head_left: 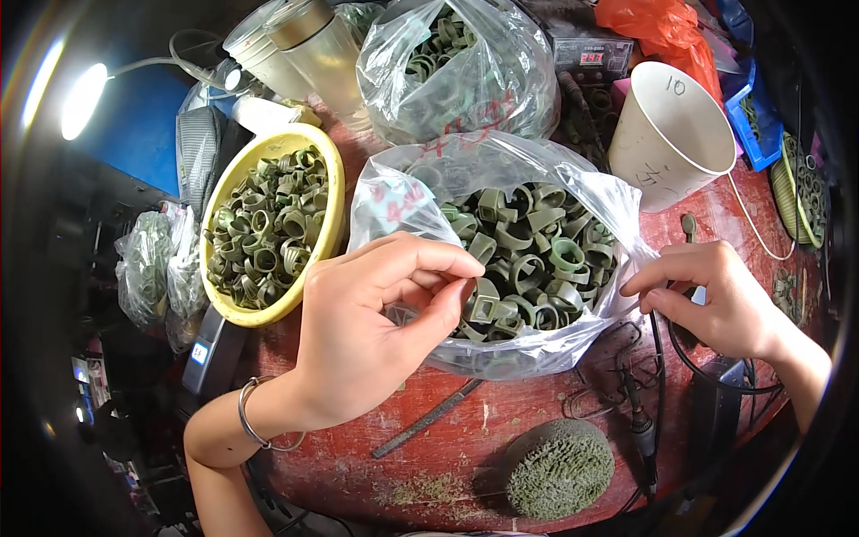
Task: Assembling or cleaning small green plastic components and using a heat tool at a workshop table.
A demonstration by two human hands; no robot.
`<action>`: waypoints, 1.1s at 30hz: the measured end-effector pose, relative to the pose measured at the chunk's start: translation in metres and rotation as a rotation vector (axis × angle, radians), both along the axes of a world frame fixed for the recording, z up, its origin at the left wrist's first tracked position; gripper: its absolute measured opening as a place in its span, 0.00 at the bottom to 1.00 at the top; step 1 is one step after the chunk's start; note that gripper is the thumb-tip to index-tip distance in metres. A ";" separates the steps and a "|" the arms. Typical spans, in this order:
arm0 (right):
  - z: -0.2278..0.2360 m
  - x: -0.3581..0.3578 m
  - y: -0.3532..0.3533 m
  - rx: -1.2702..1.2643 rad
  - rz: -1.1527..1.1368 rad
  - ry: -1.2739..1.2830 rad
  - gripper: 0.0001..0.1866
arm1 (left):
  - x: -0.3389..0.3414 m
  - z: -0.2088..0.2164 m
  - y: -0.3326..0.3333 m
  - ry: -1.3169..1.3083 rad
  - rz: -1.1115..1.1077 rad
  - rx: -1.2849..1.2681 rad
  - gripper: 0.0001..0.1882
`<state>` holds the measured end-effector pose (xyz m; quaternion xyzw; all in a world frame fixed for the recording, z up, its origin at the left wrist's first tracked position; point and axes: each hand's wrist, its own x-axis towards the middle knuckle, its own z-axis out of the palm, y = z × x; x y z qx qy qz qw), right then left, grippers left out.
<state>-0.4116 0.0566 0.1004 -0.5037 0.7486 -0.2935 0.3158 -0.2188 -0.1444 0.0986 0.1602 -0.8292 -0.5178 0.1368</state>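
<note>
In the middle of the table stands an opened clear plastic bag (537,353) filled with dull green rings (528,273), many with flat tops. Above its left side is my left hand (376,322), wearing a metal bangle (246,413) at the wrist. Its thumb and index finger are pinched together right beside a ring; whether anything is between the fingertips is too small to make out. At the bag's right side, my right hand (707,300) pinches the gathered plastic edge between thumb and fingers.
Left of the bag, a yellow basket (333,192) holds more green rings. Behind stand another ring-filled bag (456,98) and a white paper cup (671,134). Nearer me are a thin file (428,417), a powder-covered round block (559,470) and a corded handpiece (642,430).
</note>
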 end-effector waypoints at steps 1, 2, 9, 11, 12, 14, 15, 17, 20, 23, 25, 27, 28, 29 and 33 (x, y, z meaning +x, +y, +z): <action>0.000 0.000 -0.001 -0.001 0.003 -0.002 0.08 | 0.000 0.000 0.000 -0.002 0.003 -0.001 0.09; 0.000 0.001 -0.002 0.001 0.005 0.001 0.08 | 0.001 0.000 -0.001 0.002 0.003 -0.002 0.09; -0.001 0.000 -0.002 0.005 0.010 0.005 0.08 | 0.000 -0.001 -0.001 0.012 0.010 -0.005 0.08; -0.001 0.000 -0.002 0.003 0.007 0.002 0.08 | -0.001 0.000 0.000 0.000 0.014 -0.009 0.08; -0.001 0.000 -0.001 0.001 0.001 0.001 0.08 | -0.001 0.000 0.000 -0.011 0.016 -0.014 0.07; 0.000 0.000 0.000 0.000 -0.001 0.014 0.07 | -0.002 -0.002 0.000 0.008 0.016 -0.010 0.07; 0.001 0.000 -0.001 -0.003 0.000 0.025 0.07 | -0.002 -0.002 -0.001 0.025 0.020 -0.008 0.07; 0.005 0.001 -0.003 -0.009 0.008 0.029 0.07 | 0.002 0.000 -0.004 0.032 0.006 -0.200 0.09; 0.015 0.004 0.000 -0.020 -0.025 0.016 0.07 | 0.005 0.005 -0.001 0.054 0.024 -0.500 0.13; 0.022 0.009 0.004 -0.084 -0.026 0.067 0.07 | 0.013 0.012 -0.003 -0.007 -0.020 -0.698 0.20; 0.030 0.014 0.005 -0.117 -0.060 0.052 0.07 | 0.017 0.020 0.000 -0.143 0.035 -0.713 0.22; 0.040 0.020 0.002 -0.127 -0.074 0.073 0.07 | 0.021 0.022 0.000 -0.144 0.035 -0.774 0.26; 0.045 0.023 0.001 -0.133 -0.100 0.052 0.07 | 0.022 0.024 0.001 -0.153 0.061 -0.808 0.28; 0.048 0.026 -0.001 -0.139 -0.127 0.031 0.07 | 0.022 0.025 0.001 -0.163 0.087 -0.840 0.30; 0.064 0.035 -0.013 -0.294 -0.098 -0.011 0.08 | 0.029 0.034 0.000 -0.325 0.093 -0.837 0.32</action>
